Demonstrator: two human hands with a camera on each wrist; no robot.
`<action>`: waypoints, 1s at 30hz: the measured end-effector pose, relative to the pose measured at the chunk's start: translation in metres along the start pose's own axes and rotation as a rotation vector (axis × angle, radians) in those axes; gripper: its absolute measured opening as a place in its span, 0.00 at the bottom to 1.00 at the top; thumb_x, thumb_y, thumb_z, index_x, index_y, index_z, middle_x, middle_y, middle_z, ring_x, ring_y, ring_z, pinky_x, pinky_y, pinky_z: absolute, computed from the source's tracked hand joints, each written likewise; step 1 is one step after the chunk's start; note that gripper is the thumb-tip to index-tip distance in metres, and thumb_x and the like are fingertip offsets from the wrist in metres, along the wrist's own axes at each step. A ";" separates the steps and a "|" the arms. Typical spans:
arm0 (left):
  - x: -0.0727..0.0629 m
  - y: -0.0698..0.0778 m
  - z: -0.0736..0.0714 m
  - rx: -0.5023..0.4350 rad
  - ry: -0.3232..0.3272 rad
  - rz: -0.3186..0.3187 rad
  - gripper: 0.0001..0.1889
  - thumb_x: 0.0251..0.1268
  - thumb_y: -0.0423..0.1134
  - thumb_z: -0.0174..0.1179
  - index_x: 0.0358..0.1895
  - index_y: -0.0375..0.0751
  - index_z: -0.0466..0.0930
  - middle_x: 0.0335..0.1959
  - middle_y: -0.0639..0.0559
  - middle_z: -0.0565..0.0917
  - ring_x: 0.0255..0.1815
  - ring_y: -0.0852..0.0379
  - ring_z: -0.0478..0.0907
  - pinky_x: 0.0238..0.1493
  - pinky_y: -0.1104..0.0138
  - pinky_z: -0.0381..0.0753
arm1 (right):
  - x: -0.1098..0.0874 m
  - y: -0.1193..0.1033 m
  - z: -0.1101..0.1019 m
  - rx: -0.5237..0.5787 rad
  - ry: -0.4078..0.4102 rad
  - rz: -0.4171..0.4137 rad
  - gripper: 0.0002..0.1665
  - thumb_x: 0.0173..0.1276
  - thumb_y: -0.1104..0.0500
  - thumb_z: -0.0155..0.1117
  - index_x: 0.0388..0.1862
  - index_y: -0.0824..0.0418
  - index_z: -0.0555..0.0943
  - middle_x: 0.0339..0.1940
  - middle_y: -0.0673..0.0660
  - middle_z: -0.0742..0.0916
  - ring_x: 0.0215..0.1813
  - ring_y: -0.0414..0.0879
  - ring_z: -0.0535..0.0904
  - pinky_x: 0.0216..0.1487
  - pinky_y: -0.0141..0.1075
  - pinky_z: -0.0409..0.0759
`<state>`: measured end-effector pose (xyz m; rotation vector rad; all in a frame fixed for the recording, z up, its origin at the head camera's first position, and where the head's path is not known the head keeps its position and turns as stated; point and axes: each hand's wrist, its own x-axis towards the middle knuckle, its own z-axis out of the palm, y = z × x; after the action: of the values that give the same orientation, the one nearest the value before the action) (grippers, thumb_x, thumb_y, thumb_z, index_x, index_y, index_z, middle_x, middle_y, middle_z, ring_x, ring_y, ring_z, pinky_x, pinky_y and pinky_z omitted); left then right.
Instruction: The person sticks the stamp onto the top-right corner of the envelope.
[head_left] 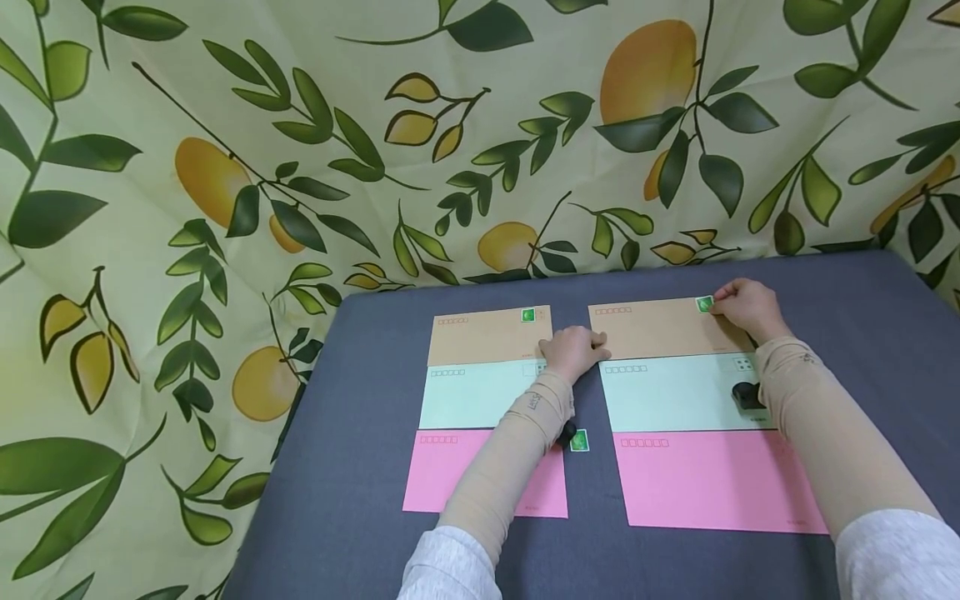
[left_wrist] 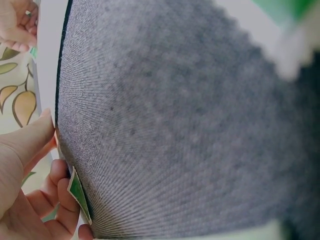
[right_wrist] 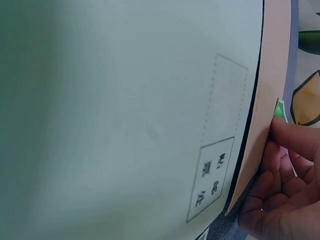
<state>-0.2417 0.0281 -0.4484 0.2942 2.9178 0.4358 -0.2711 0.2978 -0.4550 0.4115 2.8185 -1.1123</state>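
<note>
My right hand (head_left: 750,308) pinches a green postage stamp (head_left: 704,304) at the upper right corner of the right-hand brown envelope (head_left: 645,329). In the right wrist view the thumb and fingers meet at the stamp (right_wrist: 280,110), over the envelope's far edge. My left hand (head_left: 576,352) rests between the two columns of envelopes, its thumb at the lower left corner of that same brown envelope. The left wrist view shows its fingers loosely bent beside another green stamp (left_wrist: 80,195). A stamp (head_left: 528,315) also sits on the left-hand brown envelope (head_left: 480,337).
Mint envelopes (head_left: 457,400) (head_left: 660,396) and pink envelopes (head_left: 442,475) (head_left: 705,479) lie below the brown ones on a grey cloth-covered table (head_left: 352,417). A loose green stamp (head_left: 580,441) lies between the columns. Behind hangs a leaf-and-fruit patterned curtain (head_left: 450,167).
</note>
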 end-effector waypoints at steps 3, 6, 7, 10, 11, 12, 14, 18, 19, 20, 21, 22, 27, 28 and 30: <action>0.000 0.000 0.001 0.002 0.008 0.002 0.18 0.58 0.56 0.60 0.53 0.68 0.79 0.54 0.66 0.81 0.52 0.55 0.78 0.55 0.50 0.66 | 0.000 -0.001 0.000 -0.004 -0.002 -0.001 0.13 0.63 0.63 0.58 0.41 0.72 0.72 0.39 0.69 0.77 0.42 0.59 0.70 0.33 0.37 0.66; 0.000 0.000 0.001 0.005 0.011 0.000 0.18 0.58 0.57 0.60 0.53 0.69 0.79 0.54 0.66 0.81 0.51 0.56 0.78 0.55 0.50 0.66 | -0.001 -0.001 0.000 -0.006 -0.010 -0.003 0.13 0.63 0.63 0.58 0.42 0.72 0.71 0.39 0.69 0.76 0.42 0.59 0.69 0.35 0.39 0.66; 0.000 0.000 0.001 0.004 0.011 0.000 0.18 0.58 0.57 0.60 0.53 0.69 0.79 0.54 0.67 0.81 0.51 0.56 0.78 0.55 0.50 0.66 | 0.000 -0.001 0.000 -0.008 -0.010 -0.003 0.13 0.63 0.63 0.58 0.42 0.72 0.71 0.39 0.69 0.76 0.42 0.59 0.69 0.35 0.39 0.66; 0.000 0.000 0.002 0.007 0.012 -0.002 0.18 0.58 0.57 0.60 0.53 0.69 0.79 0.54 0.67 0.81 0.51 0.56 0.78 0.55 0.50 0.66 | -0.001 -0.001 -0.001 -0.009 -0.013 -0.003 0.14 0.63 0.62 0.58 0.42 0.72 0.71 0.38 0.68 0.76 0.42 0.59 0.69 0.35 0.40 0.66; 0.000 0.000 0.002 0.008 0.011 -0.001 0.18 0.58 0.57 0.60 0.53 0.69 0.78 0.54 0.66 0.81 0.51 0.56 0.78 0.55 0.50 0.66 | -0.001 -0.001 0.000 -0.009 -0.011 -0.002 0.13 0.63 0.63 0.58 0.42 0.72 0.71 0.38 0.68 0.76 0.41 0.59 0.69 0.35 0.39 0.66; 0.000 0.000 0.002 0.009 0.011 0.000 0.18 0.58 0.57 0.60 0.53 0.69 0.78 0.54 0.66 0.80 0.51 0.56 0.78 0.55 0.50 0.66 | -0.001 -0.001 0.000 -0.010 -0.009 -0.002 0.13 0.63 0.63 0.58 0.41 0.72 0.71 0.38 0.68 0.76 0.41 0.59 0.69 0.34 0.39 0.66; 0.000 0.000 0.002 0.011 0.011 0.002 0.18 0.58 0.57 0.60 0.54 0.69 0.78 0.55 0.66 0.80 0.51 0.56 0.77 0.56 0.49 0.66 | -0.002 -0.002 0.000 -0.009 -0.004 -0.001 0.13 0.63 0.63 0.58 0.41 0.72 0.71 0.38 0.68 0.76 0.41 0.59 0.69 0.34 0.38 0.66; 0.001 -0.001 0.003 0.009 0.010 0.001 0.18 0.58 0.57 0.60 0.54 0.69 0.78 0.55 0.66 0.80 0.51 0.56 0.77 0.57 0.49 0.66 | -0.002 -0.003 0.001 -0.015 0.001 -0.010 0.12 0.63 0.64 0.57 0.41 0.72 0.70 0.38 0.69 0.76 0.41 0.60 0.69 0.34 0.39 0.67; 0.001 -0.001 0.003 0.007 0.010 0.000 0.18 0.58 0.57 0.60 0.54 0.68 0.78 0.55 0.66 0.80 0.51 0.56 0.77 0.57 0.49 0.65 | -0.001 -0.002 0.001 -0.016 -0.001 -0.015 0.12 0.63 0.65 0.57 0.41 0.72 0.70 0.38 0.69 0.76 0.41 0.60 0.68 0.35 0.40 0.67; 0.001 -0.001 0.003 0.006 0.010 0.000 0.18 0.58 0.57 0.60 0.54 0.68 0.78 0.54 0.66 0.80 0.51 0.56 0.77 0.57 0.49 0.65 | -0.002 -0.003 0.001 -0.019 -0.003 -0.020 0.12 0.63 0.65 0.57 0.41 0.72 0.70 0.39 0.69 0.76 0.42 0.61 0.68 0.36 0.41 0.68; 0.001 -0.001 0.003 0.006 0.009 -0.001 0.18 0.58 0.57 0.60 0.54 0.68 0.78 0.55 0.66 0.80 0.51 0.56 0.77 0.56 0.49 0.66 | -0.001 -0.003 0.001 -0.024 -0.004 -0.026 0.11 0.63 0.65 0.57 0.41 0.72 0.71 0.39 0.70 0.76 0.42 0.61 0.68 0.36 0.41 0.68; 0.001 -0.001 0.003 0.008 0.009 -0.001 0.18 0.58 0.57 0.60 0.54 0.68 0.78 0.54 0.66 0.80 0.51 0.56 0.77 0.56 0.49 0.66 | -0.002 -0.003 0.001 -0.028 -0.007 -0.032 0.11 0.63 0.65 0.57 0.41 0.72 0.71 0.40 0.70 0.77 0.42 0.61 0.68 0.37 0.42 0.68; 0.001 -0.001 0.002 0.007 0.008 0.003 0.18 0.59 0.57 0.59 0.54 0.69 0.78 0.55 0.67 0.80 0.50 0.56 0.77 0.55 0.50 0.66 | -0.002 -0.003 0.001 -0.054 -0.034 -0.053 0.13 0.65 0.63 0.55 0.43 0.73 0.75 0.45 0.73 0.78 0.45 0.62 0.70 0.43 0.49 0.69; 0.001 -0.001 0.002 0.008 0.009 0.005 0.18 0.59 0.57 0.59 0.54 0.69 0.78 0.55 0.67 0.80 0.50 0.56 0.77 0.55 0.50 0.66 | -0.002 -0.003 0.001 -0.059 -0.040 -0.053 0.14 0.65 0.63 0.55 0.44 0.73 0.75 0.46 0.73 0.78 0.46 0.62 0.69 0.44 0.50 0.69; 0.000 -0.001 0.001 0.005 0.010 0.005 0.18 0.59 0.56 0.59 0.54 0.69 0.78 0.55 0.66 0.80 0.50 0.56 0.77 0.55 0.50 0.66 | -0.001 -0.004 0.001 -0.068 -0.053 -0.046 0.14 0.66 0.63 0.54 0.45 0.74 0.76 0.48 0.74 0.77 0.47 0.62 0.69 0.45 0.51 0.69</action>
<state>-0.2420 0.0279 -0.4500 0.3011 2.9286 0.4313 -0.2718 0.2942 -0.4527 0.3093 2.8238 -1.0160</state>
